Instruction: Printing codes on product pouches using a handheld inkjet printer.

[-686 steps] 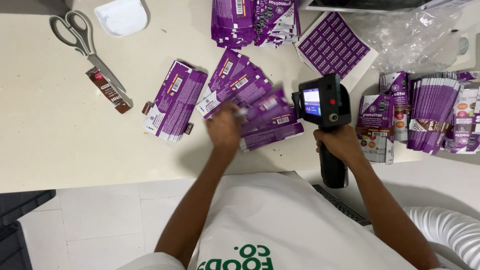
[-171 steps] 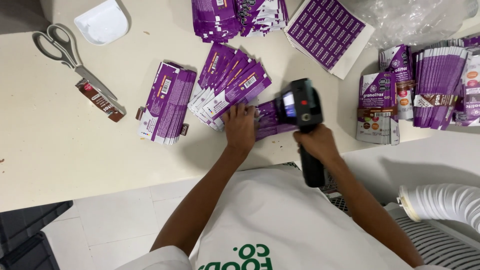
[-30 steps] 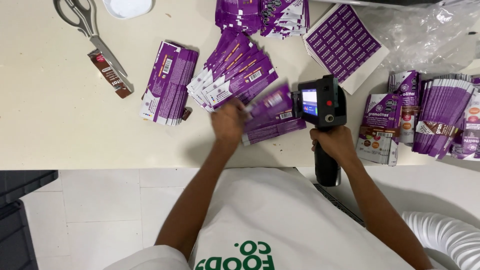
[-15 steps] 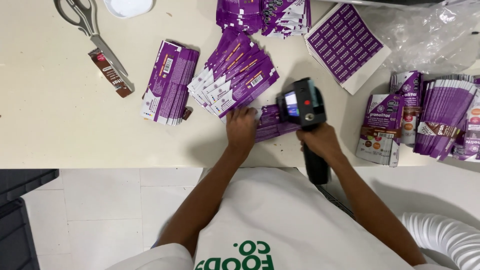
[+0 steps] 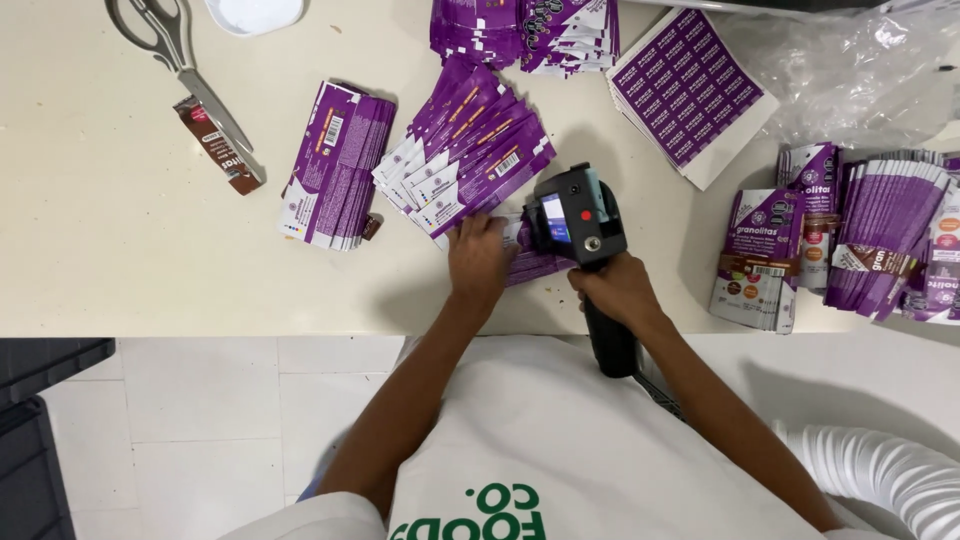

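My left hand (image 5: 480, 258) lies flat on a small stack of purple flat pouches (image 5: 535, 262) near the table's front edge, pressing it down. My right hand (image 5: 615, 290) grips the handle of a black handheld printer (image 5: 578, 215), whose head rests on the same stack just right of my left fingers. A fanned row of purple pouches (image 5: 465, 150) lies just beyond my left hand. Another neat pile of purple pouches (image 5: 335, 165) sits to its left.
Scissors (image 5: 175, 55) and a brown wrapper strip (image 5: 220, 145) lie at the far left. A white dish (image 5: 255, 12), more pouch stacks (image 5: 525, 30), a purple label sheet (image 5: 690, 90) and clear plastic (image 5: 850, 70) are at the back. Upright pouch bundles (image 5: 850, 240) stand at right.
The printer has come down from a raised position onto the stack by my left hand. My left hand has settled flat on the pouches.
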